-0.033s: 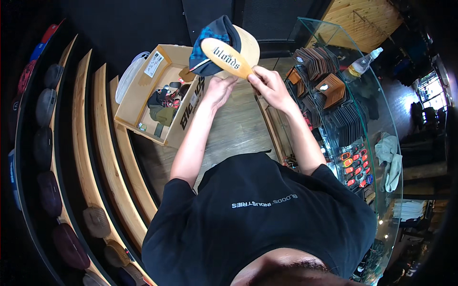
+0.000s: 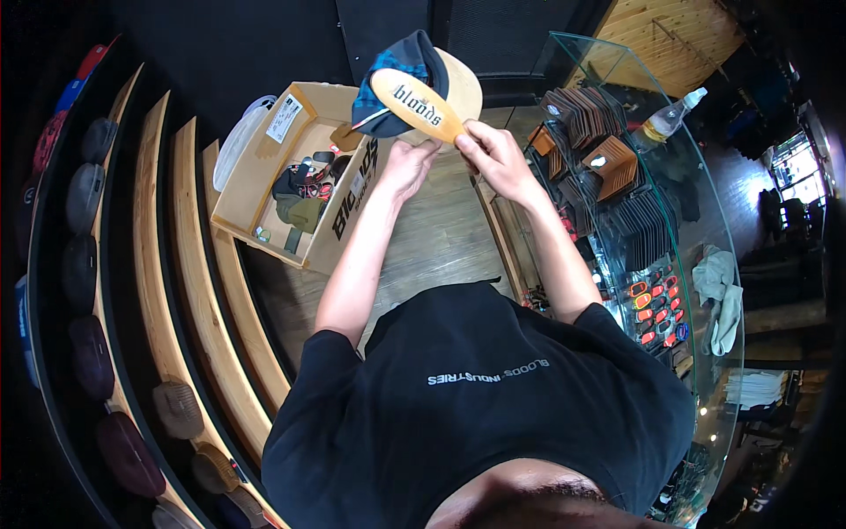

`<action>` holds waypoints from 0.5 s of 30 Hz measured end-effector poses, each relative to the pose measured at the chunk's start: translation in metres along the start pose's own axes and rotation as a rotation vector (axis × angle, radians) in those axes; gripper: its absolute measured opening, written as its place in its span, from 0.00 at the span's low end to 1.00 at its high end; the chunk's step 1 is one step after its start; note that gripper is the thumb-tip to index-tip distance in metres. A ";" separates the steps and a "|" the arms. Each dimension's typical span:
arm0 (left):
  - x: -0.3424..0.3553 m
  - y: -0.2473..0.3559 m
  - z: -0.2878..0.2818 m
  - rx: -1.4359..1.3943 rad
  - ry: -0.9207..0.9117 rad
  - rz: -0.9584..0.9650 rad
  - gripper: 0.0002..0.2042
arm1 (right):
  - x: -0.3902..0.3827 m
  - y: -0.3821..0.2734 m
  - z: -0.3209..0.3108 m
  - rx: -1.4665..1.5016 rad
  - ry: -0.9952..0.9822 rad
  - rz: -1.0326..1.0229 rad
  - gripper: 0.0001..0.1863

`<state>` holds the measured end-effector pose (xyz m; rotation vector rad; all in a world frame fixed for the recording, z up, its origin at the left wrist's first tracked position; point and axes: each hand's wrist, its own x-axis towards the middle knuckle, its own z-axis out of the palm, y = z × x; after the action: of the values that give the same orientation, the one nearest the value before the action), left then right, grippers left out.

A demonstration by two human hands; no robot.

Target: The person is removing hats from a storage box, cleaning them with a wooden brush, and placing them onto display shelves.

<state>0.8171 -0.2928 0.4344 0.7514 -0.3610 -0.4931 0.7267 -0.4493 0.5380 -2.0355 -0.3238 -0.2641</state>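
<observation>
Out in front of me, my left hand [image 2: 410,167] is closed on the lower edge of a cap [image 2: 463,81] with tan outer fabric and dark and blue plaid fabric. My right hand [image 2: 497,160] pinches the narrow end of a flat, wooden-backed brush [image 2: 411,100]. The oval back of the brush faces me and lies across the cap. Its underside is hidden, as are some of my left fingers behind the cap.
An open cardboard box [image 2: 236,196] with caps and small items stands left of the hands. Wooden shelves [image 2: 166,225] holding caps curve down the left. On the right, a glass case [image 2: 709,207] displays wallets, with a spray bottle [image 2: 671,116] and grey cloth [image 2: 718,295].
The cap has shifted very slightly right and down. The brush has moved a touch with it, and both hands keep their hold.
</observation>
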 end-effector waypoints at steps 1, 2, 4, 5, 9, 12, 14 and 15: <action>0.001 -0.003 0.010 0.132 0.137 0.007 0.12 | 0.003 0.007 0.001 -0.049 0.019 0.003 0.17; 0.003 -0.004 0.019 0.217 0.151 0.063 0.12 | 0.004 0.013 0.003 -0.095 0.043 0.006 0.17; 0.007 -0.005 0.033 0.404 0.258 0.258 0.11 | 0.005 0.022 0.005 -0.028 0.089 0.014 0.17; 0.008 -0.004 0.037 0.456 0.320 0.291 0.11 | 0.004 0.024 0.003 0.043 0.146 0.039 0.17; 0.000 0.011 0.042 0.556 0.391 0.430 0.13 | -0.002 0.014 -0.042 0.170 0.208 -0.027 0.14; -0.008 0.021 0.044 0.562 0.432 0.459 0.15 | -0.007 0.001 -0.079 -0.307 0.081 -0.104 0.14; -0.014 0.023 0.046 0.572 0.470 0.446 0.17 | -0.010 -0.005 -0.083 -0.431 -0.011 -0.032 0.14; -0.017 0.023 0.048 0.635 0.426 0.479 0.17 | -0.009 -0.007 -0.079 -0.449 -0.021 -0.016 0.15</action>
<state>0.7873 -0.2956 0.4813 1.3100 -0.2818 0.2576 0.7122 -0.5171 0.5778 -2.4790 -0.3132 -0.3494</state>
